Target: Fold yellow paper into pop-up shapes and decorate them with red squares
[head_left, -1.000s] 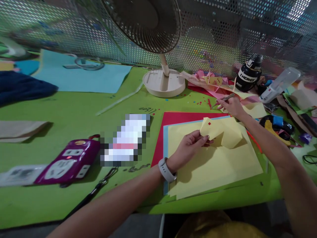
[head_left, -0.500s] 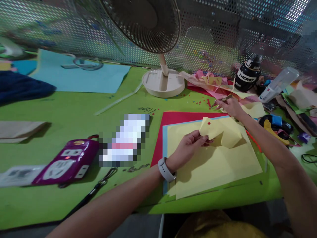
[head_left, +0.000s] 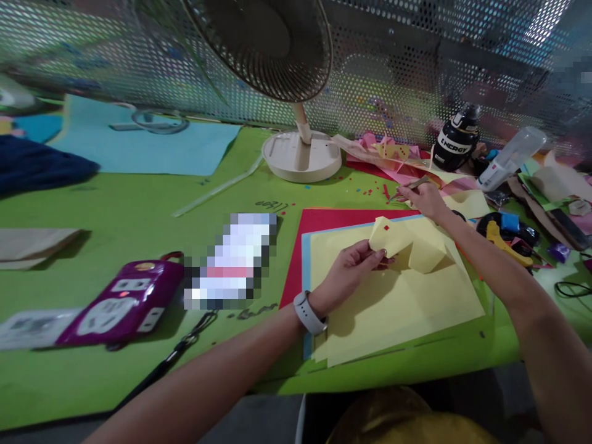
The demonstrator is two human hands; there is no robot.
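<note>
Barely anything has shifted since a second ago: your left hand (head_left: 352, 266) still pinches the folded yellow paper piece (head_left: 407, 242) over the yellow sheet (head_left: 398, 302). One red dot (head_left: 386, 227) sits on it already; more lie scattered at twelve o'clock. Your right hand (head_left: 424, 198) is out at one o'clock, closed on what looks like tweezers (head_left: 406, 186), tip among those red scraps (head_left: 370, 191).
</note>
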